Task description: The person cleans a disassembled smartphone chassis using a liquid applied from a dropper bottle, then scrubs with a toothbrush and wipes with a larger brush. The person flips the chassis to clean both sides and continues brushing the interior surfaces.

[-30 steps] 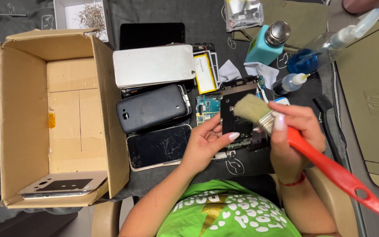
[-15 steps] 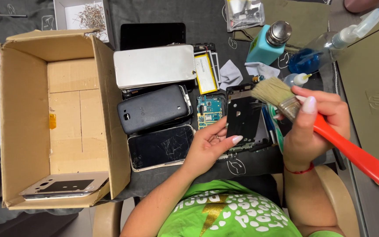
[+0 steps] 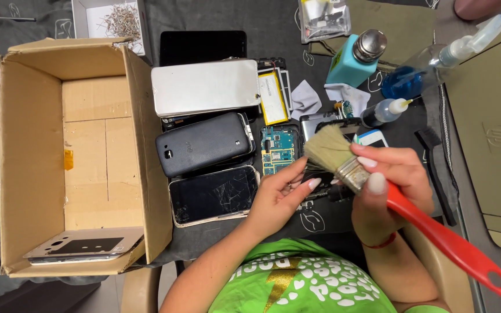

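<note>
Red handle: the right hand (image 3: pixel 387 194) is closed around a paintbrush (image 3: pixel 378 191) near its metal band, so the pale bristles point to 10 o'clock and can sweep with short strokes.
Bristles: they lie on a dark phone part (image 3: pixel 320 174) — the piece being worked on, mostly hidden under brush and fingers.
Left hand: the left hand (image 3: pixel 276 200) is half open, fingers spread narrow, fingertips pressing the part's near edge, seemingly to steady it; it grips nothing fully.
At 9 o'clock of the hands: a bare blue circuit board (image 3: pixel 278 149), then a cracked-screen phone (image 3: pixel 214 195) and a black phone back (image 3: pixel 204 143), laid side by side within reach.
At 11 o'clock: a silver back cover (image 3: pixel 204 87) lying over other pieces, with a yellow-edged battery (image 3: pixel 273 97) beside it.
At 1 o'clock: a teal pump bottle (image 3: pixel 355 58), a clear spray bottle with blue liquid (image 3: pixel 430 66) and a small dropper bottle (image 3: pixel 385 111) — liquids kept away from the open parts.
Far left: a cardboard box (image 3: pixel 30 150) on its side, holding one phone frame (image 3: pixel 82 246).
Surface: a dark grey work mat (image 3: pixel 279 23) covers the table; a tray of small screws (image 3: pixel 120 20) sits at the top edge.
</note>
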